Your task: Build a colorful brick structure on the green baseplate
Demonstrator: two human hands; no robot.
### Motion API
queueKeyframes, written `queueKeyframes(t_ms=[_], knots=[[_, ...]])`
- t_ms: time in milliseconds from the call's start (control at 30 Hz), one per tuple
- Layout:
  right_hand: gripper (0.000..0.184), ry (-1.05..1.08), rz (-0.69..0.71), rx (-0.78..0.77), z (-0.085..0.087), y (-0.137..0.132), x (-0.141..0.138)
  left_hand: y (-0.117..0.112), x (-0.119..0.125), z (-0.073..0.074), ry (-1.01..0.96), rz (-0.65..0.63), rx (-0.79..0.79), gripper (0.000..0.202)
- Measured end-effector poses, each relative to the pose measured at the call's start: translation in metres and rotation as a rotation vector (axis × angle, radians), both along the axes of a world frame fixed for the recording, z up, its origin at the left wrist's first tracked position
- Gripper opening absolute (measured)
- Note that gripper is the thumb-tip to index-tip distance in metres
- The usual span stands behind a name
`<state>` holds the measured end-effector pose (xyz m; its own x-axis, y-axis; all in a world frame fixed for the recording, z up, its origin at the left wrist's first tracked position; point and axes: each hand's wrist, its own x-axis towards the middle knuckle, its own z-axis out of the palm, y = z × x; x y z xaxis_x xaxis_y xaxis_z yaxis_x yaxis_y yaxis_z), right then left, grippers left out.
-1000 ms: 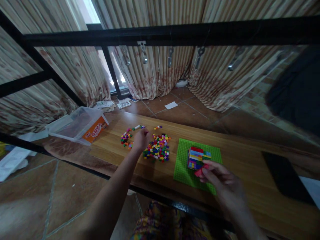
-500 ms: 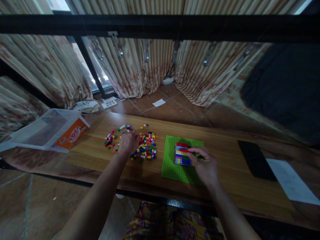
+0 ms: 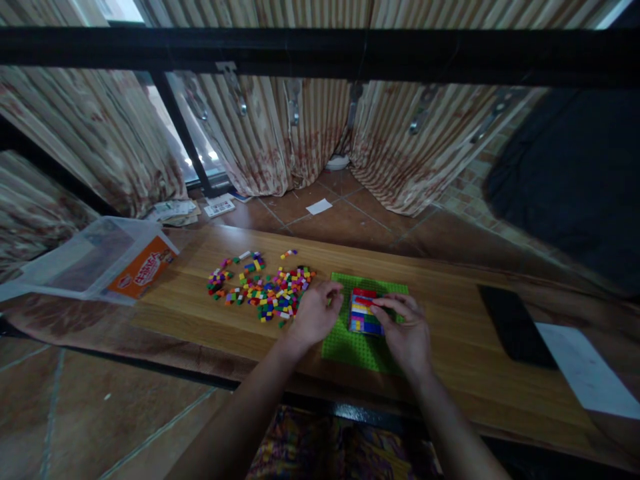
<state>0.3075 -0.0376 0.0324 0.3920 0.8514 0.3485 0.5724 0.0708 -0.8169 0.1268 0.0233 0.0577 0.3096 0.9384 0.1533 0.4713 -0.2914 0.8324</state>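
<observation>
A small block of stacked coloured bricks [image 3: 363,312] stands on a green baseplate [image 3: 350,343] on the wooden table [image 3: 450,333]. My right hand [image 3: 406,330] rests at the block's right side, its fingers pinching a red brick [image 3: 365,301] on top of the block. My left hand [image 3: 315,313] sits curled at the baseplate's left edge, just left of the block; I cannot make out anything in its fingers. A scattered pile of small loose bricks [image 3: 265,290] lies to the left of that hand.
A clear plastic tub [image 3: 95,257] with an orange label lies at the table's left end. A black phone [image 3: 513,323] and a white sheet [image 3: 585,370] lie at the right. Black metal bars [image 3: 320,57] cross overhead; curtains hang behind.
My left hand has come away from the loose brick pile and moved right to the baseplate's edge. My right hand stays on top of the block with the red brick.
</observation>
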Motion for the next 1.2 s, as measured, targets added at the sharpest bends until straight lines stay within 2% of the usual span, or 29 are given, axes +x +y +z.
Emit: queueKeyframes(t_ms=[200, 367, 600, 767, 967, 1200], knots=[[0.015, -0.015, -0.014, -0.027, 0.002, 0.004, -0.005, -0.002, 0.021, -0.007, -0.153, 0.008, -0.206, 0.021], [0.017, 0.069, -0.032, -0.027, -0.001, 0.005, -0.005, -0.001, 0.030, -0.014, -0.278, 0.048, -0.325, 0.020], [0.023, 0.202, -0.048, -0.022, -0.001, 0.007, -0.004, -0.001, 0.034, -0.017, -0.341, 0.098, -0.357, 0.018], [0.026, 0.187, -0.162, -0.016, -0.004, 0.011, -0.004, 0.000, 0.035, -0.021, -0.372, 0.088, -0.369, 0.019], [0.038, 0.392, -0.180, -0.105, -0.013, 0.016, -0.005, 0.002, 0.038, -0.026, -0.385, 0.108, -0.373, 0.020], [0.045, 0.553, -0.153, -0.217, 0.003, 0.015, -0.008, 0.002, 0.044, -0.024, -0.359, 0.160, -0.390, 0.020]])
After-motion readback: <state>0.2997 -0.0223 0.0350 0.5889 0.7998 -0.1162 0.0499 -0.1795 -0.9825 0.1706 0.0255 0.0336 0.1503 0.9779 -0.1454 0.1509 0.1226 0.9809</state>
